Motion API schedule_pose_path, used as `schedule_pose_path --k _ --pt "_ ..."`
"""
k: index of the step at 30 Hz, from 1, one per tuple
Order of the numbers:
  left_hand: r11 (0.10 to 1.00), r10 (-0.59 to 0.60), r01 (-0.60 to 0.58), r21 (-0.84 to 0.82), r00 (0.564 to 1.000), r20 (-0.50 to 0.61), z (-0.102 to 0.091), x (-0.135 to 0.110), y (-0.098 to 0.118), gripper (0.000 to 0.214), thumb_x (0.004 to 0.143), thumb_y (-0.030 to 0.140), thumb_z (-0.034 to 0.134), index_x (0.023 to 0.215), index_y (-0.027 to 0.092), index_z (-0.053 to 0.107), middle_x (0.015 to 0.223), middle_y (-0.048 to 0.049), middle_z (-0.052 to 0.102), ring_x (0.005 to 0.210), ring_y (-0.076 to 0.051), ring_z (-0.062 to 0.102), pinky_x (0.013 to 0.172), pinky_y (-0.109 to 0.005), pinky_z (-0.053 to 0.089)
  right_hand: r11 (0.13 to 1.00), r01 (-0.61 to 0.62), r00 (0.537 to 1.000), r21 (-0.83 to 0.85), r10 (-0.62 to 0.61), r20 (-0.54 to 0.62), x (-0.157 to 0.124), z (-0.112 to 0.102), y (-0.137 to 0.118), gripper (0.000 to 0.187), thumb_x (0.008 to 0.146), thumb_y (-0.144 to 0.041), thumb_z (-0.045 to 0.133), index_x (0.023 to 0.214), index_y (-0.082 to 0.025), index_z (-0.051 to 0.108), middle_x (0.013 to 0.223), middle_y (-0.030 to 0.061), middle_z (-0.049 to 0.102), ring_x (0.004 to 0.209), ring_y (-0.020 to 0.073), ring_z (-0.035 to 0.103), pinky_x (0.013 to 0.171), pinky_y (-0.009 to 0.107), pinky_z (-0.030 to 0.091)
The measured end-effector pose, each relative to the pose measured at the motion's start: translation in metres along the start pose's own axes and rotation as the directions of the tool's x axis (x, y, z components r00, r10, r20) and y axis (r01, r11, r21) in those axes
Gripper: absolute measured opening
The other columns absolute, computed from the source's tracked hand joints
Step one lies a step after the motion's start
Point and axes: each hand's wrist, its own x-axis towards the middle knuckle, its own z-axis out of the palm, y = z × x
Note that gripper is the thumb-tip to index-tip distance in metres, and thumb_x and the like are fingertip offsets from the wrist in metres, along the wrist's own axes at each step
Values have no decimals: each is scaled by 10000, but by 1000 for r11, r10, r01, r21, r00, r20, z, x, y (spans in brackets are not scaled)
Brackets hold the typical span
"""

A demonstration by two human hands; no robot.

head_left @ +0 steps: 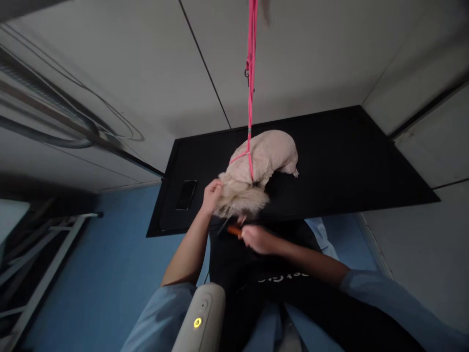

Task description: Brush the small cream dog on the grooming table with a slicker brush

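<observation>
Pale animal (274, 149) on black table (351, 161), fluffy end just beyond right-hand grip. Right hand (258, 238) closed round orange-handled tool (234, 230); tool's far end blurred. Left hand (213, 193) touching fluff, left of and beyond grip; fingers curled, cannot tell if pinching fur. Pink tether (250, 102) around animal, rising beyond both hands. Dark phone (186, 194) left of left hand.

Dim grey walls (311, 58), blue floor (98, 259)

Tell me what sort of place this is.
Most likely a pet-grooming room: a pale furry animal is on a black table, a pink cord runs up from it, and the right hand holds an orange-handled tool near its fur.
</observation>
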Motion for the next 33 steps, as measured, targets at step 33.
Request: schedule_pose_path --k 33 --pt "999 -41 41 -4 995 -86 11 24 -8 344 648 413 794 630 201 524 564 68 427 524 -90 369 492 -224 303 839 -211 977 -502 186 -99 -15 -62 18 168 946 -307 645 876 -191 745 906 143 783 901 308 742 786 355 495"
